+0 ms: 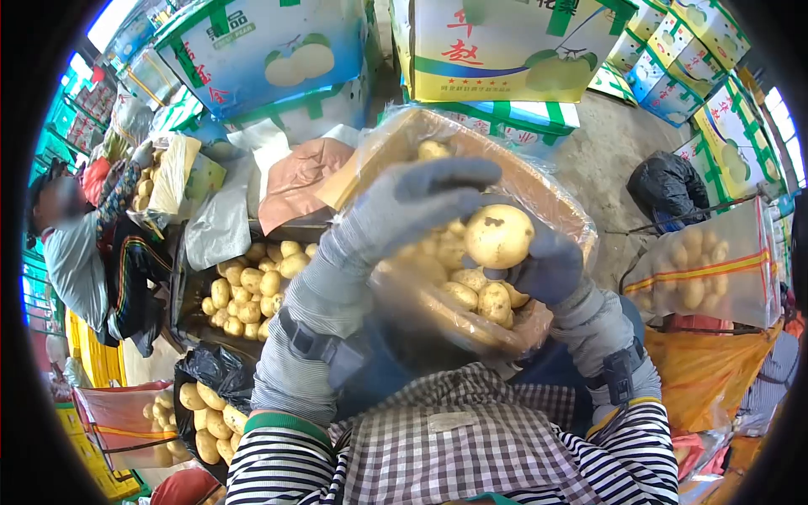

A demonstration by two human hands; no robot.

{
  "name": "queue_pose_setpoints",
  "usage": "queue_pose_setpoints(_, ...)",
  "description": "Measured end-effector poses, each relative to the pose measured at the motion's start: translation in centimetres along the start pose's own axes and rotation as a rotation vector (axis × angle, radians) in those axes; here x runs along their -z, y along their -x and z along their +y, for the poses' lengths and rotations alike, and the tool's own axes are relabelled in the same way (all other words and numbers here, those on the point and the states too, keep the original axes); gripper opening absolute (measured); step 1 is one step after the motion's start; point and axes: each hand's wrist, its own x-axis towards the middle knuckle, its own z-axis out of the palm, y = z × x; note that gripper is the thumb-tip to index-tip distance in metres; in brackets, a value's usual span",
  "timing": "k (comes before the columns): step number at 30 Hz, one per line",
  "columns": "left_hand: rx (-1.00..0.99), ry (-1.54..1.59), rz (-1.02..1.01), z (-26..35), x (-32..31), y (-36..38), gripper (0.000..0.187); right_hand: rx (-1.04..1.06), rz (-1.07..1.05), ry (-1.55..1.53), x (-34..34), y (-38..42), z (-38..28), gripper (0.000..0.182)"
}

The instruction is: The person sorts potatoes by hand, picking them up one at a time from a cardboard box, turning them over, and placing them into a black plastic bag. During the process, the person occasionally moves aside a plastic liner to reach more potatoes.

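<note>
R hand (549, 263), gloved, grips a potato (499, 236) w/ dark patch on skin, held over open carton (551, 198) w/ clear plastic liner; more potatoes (495, 303) inside. L hand (427, 204), also gloved, fingers apart, just beside the held one; can't tell if touching. Left: dark crate (178, 295) of potatoes, grey sheet (220, 225) + brownish sheet (303, 181) at far edge. Near left: black bag (215, 368) w/ potatoes. Far left: co-worker (77, 265), arm out twd another potato box (205, 178). Right: see-thru sack (732, 295), potatoes in, orange/yellow stripe; blk plastic bundle (669, 189) farther off. Far side: printed cartons (513, 55), fruit pics, grn tape.
</note>
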Motion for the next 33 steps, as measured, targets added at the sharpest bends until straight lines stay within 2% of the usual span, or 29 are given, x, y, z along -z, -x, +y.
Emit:
queue_pose_setpoints(1,-0.014,0.029,-0.099,-0.2,-0.2,0.0,0.044,0.021,-0.063,-0.010,0.6,0.0,-0.5,0.076)
queue_pose_setpoints(4,0.000,-0.229,-0.108,-0.1,-1.7,0.3,0.052,0.221,0.021,0.468,0.8,-0.3,-1.7,0.077)
queue_pose_setpoints(6,-0.285,-0.486,-0.124,-3.1,-0.9,-0.9,0.071,0.283,-0.010,0.517,1.7,-0.1,-1.8,0.071)
queue_pose_setpoints(8,-0.159,-0.386,-0.027,-1.5,-2.1,-1.1,0.079,0.343,-0.007,0.619,1.8,-0.5,-1.7,0.067)
queue_pose_setpoints(11,-0.127,-0.172,-0.070,-0.9,-1.8,-1.8,0.081,0.604,0.006,1.178,1.9,-1.6,-2.9,0.072)
queue_pose_setpoints(13,-0.236,-0.282,-0.049,-1.5,-1.4,-2.0,0.082,0.726,0.027,1.341,1.9,-2.3,-2.8,0.071)
queue_pose_setpoints(14,-0.290,-0.335,-0.036,-1.7,-1.2,-2.0,0.082,0.764,0.038,1.319,1.8,-2.8,-2.4,0.069)
queue_pose_setpoints(17,-0.104,-0.413,0.079,-1.5,-1.1,-1.9,0.082,0.787,0.078,1.418,0.9,-3.5,-0.8,0.069)
queue_pose_setpoints(19,-0.010,-0.209,0.238,-0.9,0.2,-1.4,0.078,0.790,0.091,1.460,1.0,-4.1,0.1,0.069)
queue_pose_setpoints(21,0.052,-0.066,0.343,-1.1,4.2,-0.4,0.070,0.420,0.071,1.206,2.6,-4.2,0.9,0.070)
queue_pose_setpoints(22,0.052,-0.097,0.422,-0.3,5.9,1.2,0.067,0.237,0.062,1.073,3.7,-4.1,1.6,0.070)
queue_pose_setpoints(23,0.113,-0.220,0.482,-0.4,8.5,3.0,0.066,0.183,0.086,1.090,5.4,-4.1,3.0,0.063)
queue_pose_setpoints(25,0.280,-0.067,0.578,-0.8,12.0,7.8,0.062,0.055,0.053,1.122,8.6,-4.4,6.0,0.059)
queue_pose_setpoints(27,0.268,-0.172,0.636,-7.7,19.6,14.0,0.061,-0.103,0.049,1.139,8.9,-5.3,7.1,0.055)
queue_pose_setpoints(28,0.380,-0.324,0.666,-9.3,21.0,17.1,0.061,-0.202,0.060,1.140,8.3,-5.8,7.3,0.054)
queue_pose_setpoints(29,0.586,-0.412,0.618,-8.8,20.8,18.6,0.061,-0.304,0.070,1.140,7.9,-6.2,7.8,0.054)
queue_pose_setpoints(30,0.668,-0.367,0.692,-10.2,21.5,20.7,0.055,-0.255,0.076,1.250,9.1,-7.1,9.7,0.054)
queue_pose_setpoints(31,0.625,-0.598,0.741,-12.7,22.9,22.9,0.053,-0.202,0.082,1.359,11.3,-8.4,12.7,0.055)
queue_pose_setpoints(32,0.548,-0.682,0.719,-13.7,24.2,24.0,0.050,-0.144,0.087,1.468,12.4,-9.4,14.6,0.056)
queue_pose_setpoints(33,0.470,-0.767,0.699,-14.7,25.4,25.2,0.047,-0.220,0.123,1.269,10.7,-10.8,14.9,0.067)
